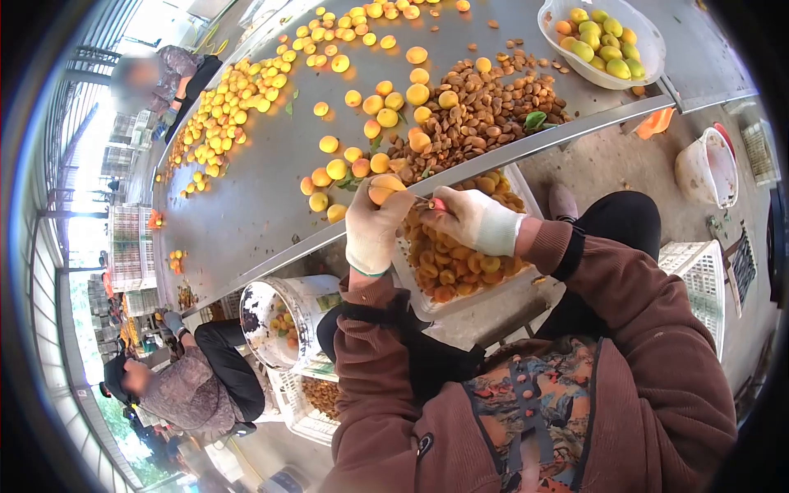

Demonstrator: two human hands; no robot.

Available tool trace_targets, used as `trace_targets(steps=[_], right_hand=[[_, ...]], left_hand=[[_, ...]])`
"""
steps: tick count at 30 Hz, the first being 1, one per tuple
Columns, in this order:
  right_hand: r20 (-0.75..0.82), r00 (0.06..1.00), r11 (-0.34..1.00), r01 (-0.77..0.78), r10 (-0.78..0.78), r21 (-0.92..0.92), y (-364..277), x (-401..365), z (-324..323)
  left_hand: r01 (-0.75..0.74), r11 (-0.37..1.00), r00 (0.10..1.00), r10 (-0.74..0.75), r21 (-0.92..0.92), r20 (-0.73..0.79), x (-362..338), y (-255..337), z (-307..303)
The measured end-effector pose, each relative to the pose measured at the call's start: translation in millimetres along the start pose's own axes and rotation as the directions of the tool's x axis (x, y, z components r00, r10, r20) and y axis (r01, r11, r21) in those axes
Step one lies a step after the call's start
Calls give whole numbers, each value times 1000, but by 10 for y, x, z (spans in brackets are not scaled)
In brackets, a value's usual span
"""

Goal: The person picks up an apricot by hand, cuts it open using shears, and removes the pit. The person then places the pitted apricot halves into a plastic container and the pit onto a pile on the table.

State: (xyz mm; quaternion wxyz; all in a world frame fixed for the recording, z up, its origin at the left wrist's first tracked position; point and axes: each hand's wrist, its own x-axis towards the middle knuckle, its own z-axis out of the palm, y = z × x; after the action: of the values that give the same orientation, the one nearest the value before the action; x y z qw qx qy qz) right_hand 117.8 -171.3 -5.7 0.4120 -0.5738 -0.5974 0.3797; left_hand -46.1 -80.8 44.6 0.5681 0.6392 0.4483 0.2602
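Note:
In a white glove, my left hand (372, 234) grips a yellow-orange apricot (385, 190) just above the table's edge. My right hand (483, 222), also gloved, is closed around a small tool with a red handle (438, 205). A thin part of that tool points toward the apricot, but its tip is too small to make out. Beneath both hands stands a white crate (427, 306) full of orange apricot pieces. A brown heap of apricot pits (485, 111) lies on the table beyond my hands, with whole apricots (336, 169) beside it.
The metal table (271, 193) carries many apricots toward its far left. A white basin (612, 78) of greenish fruit stands at the back right. A stained white bucket (308, 316) is left of my knees. Two other people (193, 386) sit at the left; another bucket (699, 172) is right.

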Motion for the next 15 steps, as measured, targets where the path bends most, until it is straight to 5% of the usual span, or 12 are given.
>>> trace_targets(steps=[2,4,8,10,11,12,14,15], right_hand=[[20,1000,1000,-14,15,-13,-24,-5,-2],[44,999,1000,-26,26,-7,-45,-20,-1],[38,999,996,-34,37,-79,-55,-39,10],[-62,997,997,54,-51,49,-124,-60,41],[-170,978,975,147,-119,164,-192,-55,20],[-174,978,977,145,-117,156,-242,-18,-45],[-334,941,967,131,-52,218,-346,95,-219],[-343,939,965,120,-35,232,-373,131,-267]], left_hand=[[-71,988,993,82,136,-80,-7,-12,-17],[-383,815,888,454,435,-68,-29,-34,-42],[-405,762,870,491,506,-44,-37,-69,-86],[-195,971,979,201,136,-32,17,-147,-76],[-13,980,998,25,-198,57,-4,-168,-70],[-16,979,998,30,-204,64,3,-211,-10],[338,609,928,-90,-717,361,1,-296,165],[445,572,871,-99,-689,481,-6,-174,237]])
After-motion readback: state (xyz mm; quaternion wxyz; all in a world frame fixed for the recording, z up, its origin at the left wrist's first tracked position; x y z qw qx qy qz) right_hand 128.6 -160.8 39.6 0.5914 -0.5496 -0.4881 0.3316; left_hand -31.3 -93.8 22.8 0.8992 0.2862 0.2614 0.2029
